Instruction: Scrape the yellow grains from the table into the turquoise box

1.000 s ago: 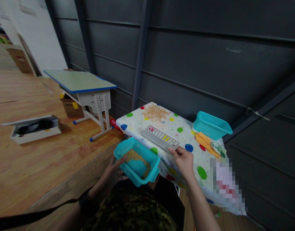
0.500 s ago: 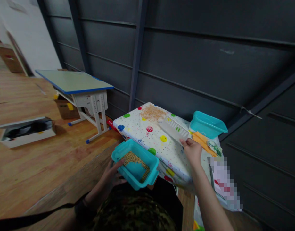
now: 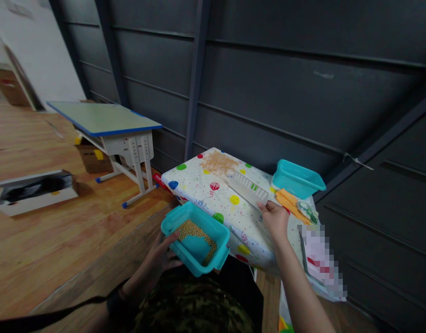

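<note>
My left hand (image 3: pixel 164 252) grips the near left rim of a turquoise plastic bin (image 3: pixel 218 226), thumb inside the edge. Soybeans (image 3: pixel 195 231) lie in the bin along its left, far and right sides, with bare bottom showing in the middle. It is held in front of the table's near edge. My right hand (image 3: pixel 274 217) pinches the near end of a white slotted plastic tray (image 3: pixel 245 188), tilted over the tablecloth. Close to the tray's far end are a pale round thing I cannot make out and a spread of small tan grains (image 3: pixel 219 163).
A table with a balloon-print cloth (image 3: pixel 199 187) stands against the dark panelled wall. At its right are a second turquoise bin (image 3: pixel 298 179), an orange cloth (image 3: pixel 291 203) and a green-and-white packet (image 3: pixel 308 211). Left stand a school desk (image 3: pixel 105 118) and an open white box (image 3: pixel 39 194).
The white tray in my right hand has tilted a little, and its slotted side looks narrower. The bin in my left hand stays nearly where it was. The view has shifted slightly.
</note>
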Demonstrator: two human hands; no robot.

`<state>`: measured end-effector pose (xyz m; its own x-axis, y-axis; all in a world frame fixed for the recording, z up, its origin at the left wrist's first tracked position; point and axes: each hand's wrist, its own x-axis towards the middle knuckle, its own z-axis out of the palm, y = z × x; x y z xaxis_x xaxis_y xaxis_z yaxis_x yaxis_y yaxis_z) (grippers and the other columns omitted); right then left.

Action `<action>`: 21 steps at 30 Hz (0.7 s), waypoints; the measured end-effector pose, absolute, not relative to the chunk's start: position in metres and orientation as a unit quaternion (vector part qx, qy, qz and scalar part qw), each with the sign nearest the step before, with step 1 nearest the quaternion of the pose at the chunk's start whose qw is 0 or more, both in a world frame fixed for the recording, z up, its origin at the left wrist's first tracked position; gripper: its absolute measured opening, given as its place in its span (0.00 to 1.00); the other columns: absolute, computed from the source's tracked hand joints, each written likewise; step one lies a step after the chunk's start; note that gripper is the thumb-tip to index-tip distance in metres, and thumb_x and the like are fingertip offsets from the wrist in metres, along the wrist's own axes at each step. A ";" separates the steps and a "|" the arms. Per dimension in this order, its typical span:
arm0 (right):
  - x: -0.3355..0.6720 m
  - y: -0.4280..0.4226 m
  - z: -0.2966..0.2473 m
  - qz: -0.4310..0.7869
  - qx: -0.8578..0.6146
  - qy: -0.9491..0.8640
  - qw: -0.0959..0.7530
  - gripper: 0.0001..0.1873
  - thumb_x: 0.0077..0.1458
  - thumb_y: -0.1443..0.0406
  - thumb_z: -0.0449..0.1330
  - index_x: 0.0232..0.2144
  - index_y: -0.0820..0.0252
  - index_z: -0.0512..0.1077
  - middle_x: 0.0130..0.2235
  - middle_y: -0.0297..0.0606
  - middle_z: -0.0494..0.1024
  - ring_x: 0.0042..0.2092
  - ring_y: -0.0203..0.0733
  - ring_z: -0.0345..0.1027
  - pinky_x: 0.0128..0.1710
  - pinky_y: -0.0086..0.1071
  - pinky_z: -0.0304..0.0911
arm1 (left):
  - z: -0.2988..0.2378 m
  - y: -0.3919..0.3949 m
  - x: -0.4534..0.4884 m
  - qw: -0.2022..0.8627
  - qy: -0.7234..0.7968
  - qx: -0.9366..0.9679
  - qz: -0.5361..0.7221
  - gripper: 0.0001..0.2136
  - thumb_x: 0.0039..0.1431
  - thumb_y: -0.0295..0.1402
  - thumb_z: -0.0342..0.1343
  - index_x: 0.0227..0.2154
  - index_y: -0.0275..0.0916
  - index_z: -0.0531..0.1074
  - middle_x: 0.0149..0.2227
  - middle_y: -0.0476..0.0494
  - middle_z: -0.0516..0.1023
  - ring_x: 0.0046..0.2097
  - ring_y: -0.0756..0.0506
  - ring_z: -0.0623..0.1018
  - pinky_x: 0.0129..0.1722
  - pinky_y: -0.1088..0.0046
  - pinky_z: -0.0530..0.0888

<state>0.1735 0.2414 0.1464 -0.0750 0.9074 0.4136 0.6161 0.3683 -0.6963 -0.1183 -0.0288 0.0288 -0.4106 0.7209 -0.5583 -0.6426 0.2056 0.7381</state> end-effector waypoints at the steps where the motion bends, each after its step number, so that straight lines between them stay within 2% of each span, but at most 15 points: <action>1: 0.174 0.242 0.146 0.180 -0.536 -0.710 0.421 0.39 0.59 0.25 0.65 0.21 0.48 0.75 0.20 0.39 0.72 0.27 0.48 0.64 0.32 0.41 0.59 | 0.029 -0.029 -0.118 0.544 0.557 0.035 0.626 0.42 0.73 0.45 0.83 0.82 0.51 0.69 0.60 0.36 0.92 0.44 0.34 0.97 0.43 0.54 0.97; 5: 0.175 0.241 0.144 0.204 -0.531 -0.709 0.417 0.37 0.56 0.26 0.67 0.22 0.49 0.77 0.23 0.41 0.78 0.28 0.49 0.68 0.33 0.42 0.61 | 0.026 -0.029 -0.118 0.544 0.557 0.037 0.626 0.44 0.73 0.45 0.83 0.83 0.52 0.67 0.64 0.34 0.92 0.44 0.34 0.97 0.42 0.55 0.97; 10: 0.179 0.234 0.141 0.207 -0.525 -0.709 0.423 0.36 0.56 0.28 0.67 0.24 0.51 0.81 0.25 0.46 0.83 0.30 0.53 0.72 0.33 0.42 0.63 | 0.022 -0.030 -0.118 0.546 0.547 0.046 0.633 0.48 0.69 0.50 0.86 0.84 0.52 0.68 0.68 0.30 0.91 0.53 0.28 0.98 0.48 0.50 0.97; 13: 0.182 0.229 0.139 0.192 -0.524 -0.712 0.426 0.37 0.57 0.26 0.65 0.22 0.50 0.79 0.23 0.46 0.81 0.30 0.54 0.73 0.33 0.42 0.63 | 0.023 -0.030 -0.118 0.548 0.549 0.038 0.630 0.48 0.68 0.48 0.87 0.83 0.53 0.69 0.69 0.31 0.91 0.49 0.31 0.98 0.46 0.52 0.97; 17: 0.185 0.226 0.137 0.190 -0.528 -0.713 0.419 0.38 0.57 0.25 0.64 0.21 0.48 0.76 0.22 0.45 0.77 0.30 0.53 0.72 0.32 0.42 0.65 | 0.026 -0.027 -0.116 0.544 0.553 0.038 0.630 0.47 0.68 0.48 0.86 0.83 0.53 0.70 0.65 0.33 0.92 0.46 0.33 0.97 0.44 0.54 0.96; 21: 0.187 0.226 0.137 0.197 -0.528 -0.711 0.421 0.37 0.56 0.26 0.63 0.21 0.49 0.76 0.23 0.45 0.80 0.30 0.53 0.73 0.33 0.42 0.66 | 0.029 -0.027 -0.113 0.546 0.553 0.034 0.629 0.47 0.68 0.48 0.86 0.83 0.52 0.70 0.59 0.36 0.93 0.44 0.33 0.97 0.42 0.57 0.95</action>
